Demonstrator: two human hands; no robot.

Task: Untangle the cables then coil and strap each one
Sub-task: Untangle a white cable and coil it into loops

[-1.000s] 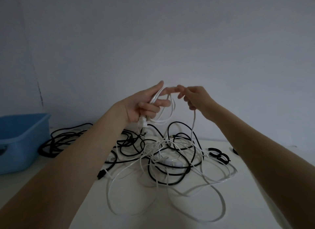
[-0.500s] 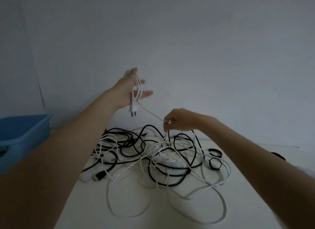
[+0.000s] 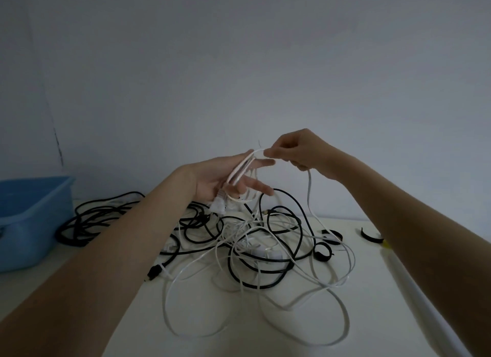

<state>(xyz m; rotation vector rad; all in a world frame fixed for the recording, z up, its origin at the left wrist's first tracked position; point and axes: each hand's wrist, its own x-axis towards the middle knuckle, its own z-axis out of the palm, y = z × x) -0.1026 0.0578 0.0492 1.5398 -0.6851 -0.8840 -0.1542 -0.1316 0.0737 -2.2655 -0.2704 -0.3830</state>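
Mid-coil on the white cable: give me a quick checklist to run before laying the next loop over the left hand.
1. Coil seated on left hand: ok, several white loops lie across the spread fingers.
2. Right hand has the feed: ok, it pinches the white cable at the top of the coil.
3. Plug end secured: ok, the white plug hangs just below the left palm.
4. Feed runs free: not ok, the cable drops into the tangle among black cables.
5. Strap at hand: ok, black straps lie on the table right of the tangle.
6. Length left to coil: cannot tell.
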